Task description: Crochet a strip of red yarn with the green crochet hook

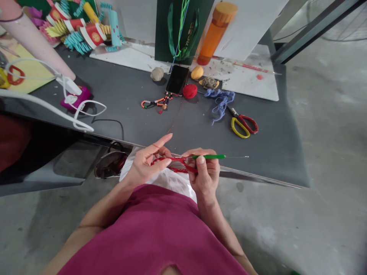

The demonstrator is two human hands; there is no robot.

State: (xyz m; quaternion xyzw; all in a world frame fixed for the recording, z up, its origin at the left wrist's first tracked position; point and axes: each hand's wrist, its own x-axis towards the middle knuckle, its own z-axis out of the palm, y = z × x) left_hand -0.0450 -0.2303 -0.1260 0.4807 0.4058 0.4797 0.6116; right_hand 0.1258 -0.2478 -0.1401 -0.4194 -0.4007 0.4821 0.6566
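Note:
My left hand (149, 158) pinches a red crocheted strip (179, 167) between thumb and fingers, with the index finger stretched out and a thin red thread over it. My right hand (205, 168) grips a green-handled crochet hook (212, 156) whose metal shaft points right, out over the table's near edge. The hook's working end is at the red strip between my hands. The thread runs up across the grey table (129, 99) to a red yarn ball (190, 91).
On the table lie yellow-and-red scissors (243, 124), blue yarn (220, 100), a black phone (177, 79), a beaded strap (156, 102), small yarn balls, an orange tube (216, 30), a green bag (180, 28), paper crafts at back left and white cables (71, 107).

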